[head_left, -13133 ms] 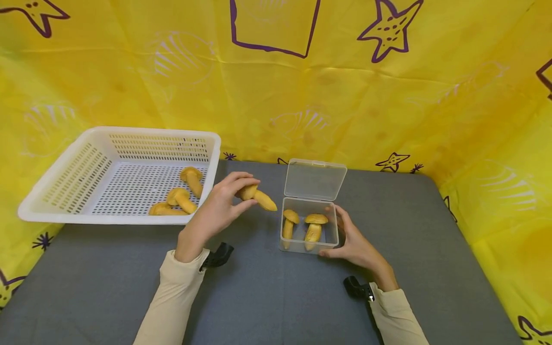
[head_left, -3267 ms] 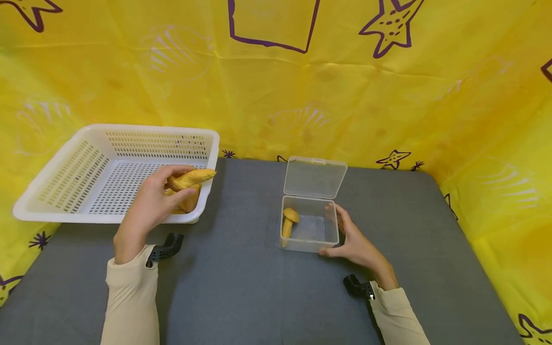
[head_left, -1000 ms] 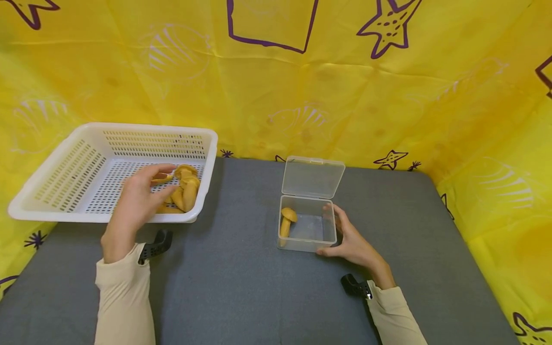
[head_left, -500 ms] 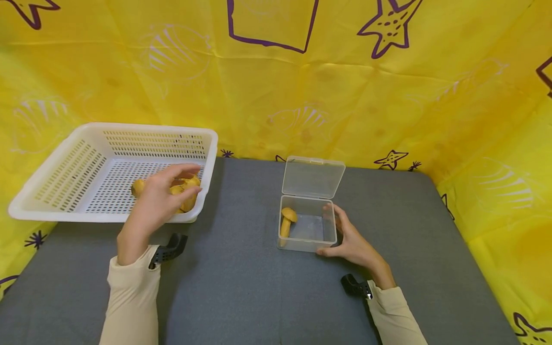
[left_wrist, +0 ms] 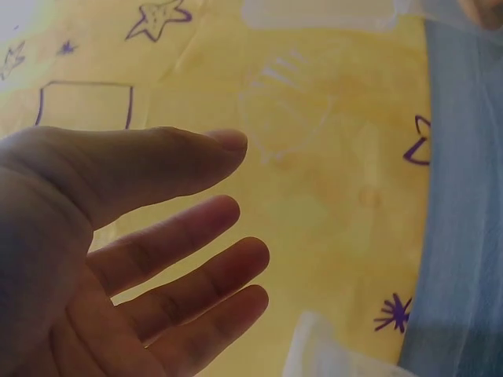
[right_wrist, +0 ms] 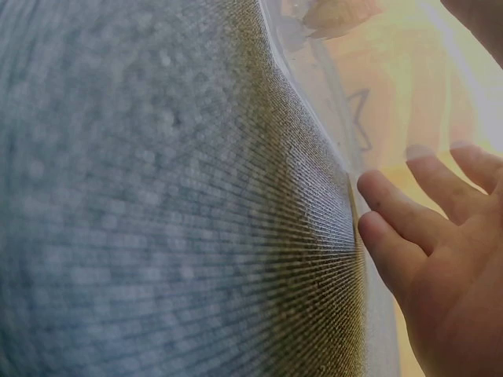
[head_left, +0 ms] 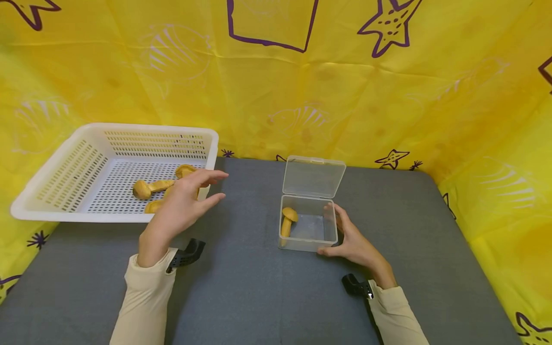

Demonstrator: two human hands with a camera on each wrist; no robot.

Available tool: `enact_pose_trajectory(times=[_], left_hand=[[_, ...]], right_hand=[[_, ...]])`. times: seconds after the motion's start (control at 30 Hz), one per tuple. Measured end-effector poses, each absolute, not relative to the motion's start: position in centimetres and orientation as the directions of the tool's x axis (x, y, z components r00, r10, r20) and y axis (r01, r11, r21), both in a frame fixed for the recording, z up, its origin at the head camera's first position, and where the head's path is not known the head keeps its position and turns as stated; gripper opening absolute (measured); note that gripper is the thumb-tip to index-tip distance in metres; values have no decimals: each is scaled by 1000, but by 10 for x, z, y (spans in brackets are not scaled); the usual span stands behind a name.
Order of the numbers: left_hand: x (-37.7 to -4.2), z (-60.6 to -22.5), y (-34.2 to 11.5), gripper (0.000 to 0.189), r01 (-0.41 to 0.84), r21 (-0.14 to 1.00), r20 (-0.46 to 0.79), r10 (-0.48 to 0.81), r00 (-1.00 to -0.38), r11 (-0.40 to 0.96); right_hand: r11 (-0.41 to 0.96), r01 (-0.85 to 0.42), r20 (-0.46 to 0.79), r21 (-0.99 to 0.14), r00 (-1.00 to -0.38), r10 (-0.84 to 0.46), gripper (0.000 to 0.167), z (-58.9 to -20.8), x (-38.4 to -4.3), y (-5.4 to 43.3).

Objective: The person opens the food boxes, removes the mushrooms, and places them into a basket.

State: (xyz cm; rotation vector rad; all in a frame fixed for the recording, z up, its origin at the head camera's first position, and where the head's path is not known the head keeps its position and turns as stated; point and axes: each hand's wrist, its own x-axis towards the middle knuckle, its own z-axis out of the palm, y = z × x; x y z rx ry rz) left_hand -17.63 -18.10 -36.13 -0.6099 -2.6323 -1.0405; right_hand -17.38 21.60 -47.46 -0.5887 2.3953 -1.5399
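Nothing is between the spread fingers and thumb of my left hand [head_left: 183,203], held over the right rim of the white basket [head_left: 103,218]. In the left wrist view the same hand [left_wrist: 63,236] shows bare fingertips. Several yellow-brown mushrooms lie in the basket, one mushroom [head_left: 148,188] in plain sight; others are partly behind my hand. My right hand [head_left: 357,245] grips the right side of a clear plastic box [head_left: 308,246], thumb at its front corner. One mushroom [head_left: 288,221] lies along the box's left wall. The right wrist view shows the right hand's fingers [right_wrist: 405,216] against the box wall.
The box's hinged lid [head_left: 314,177] stands raised at the back. A grey cloth [head_left: 246,278] covers the table between basket and box. Yellow patterned fabric [head_left: 258,96] hangs behind and along the right side.
The box held two mushrooms at first; now it holds one. My left hand, earlier holding a mushroom over the basket, has let it go there and moved right. The right hand stays put.
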Motion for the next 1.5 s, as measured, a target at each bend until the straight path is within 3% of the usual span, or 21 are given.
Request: enact_pose_trajectory(times=[0.8,1.23,1.5], left_hand=[[-177,-385,-115,37,620,548,363,508,-781,561],[-182,-383,-82,37,630,528,289,577,-764,570],[-192,-380,-60,42,626,519,173,645,-744,582]], right_hand=[[387,-198,4,-901,-893,-449,115,-473,-174,216],[380,-194,4,-904,-895,-447,116,-473,-175,216],[380,-190,0,-905,-894,-447,115,-473,-174,216]])
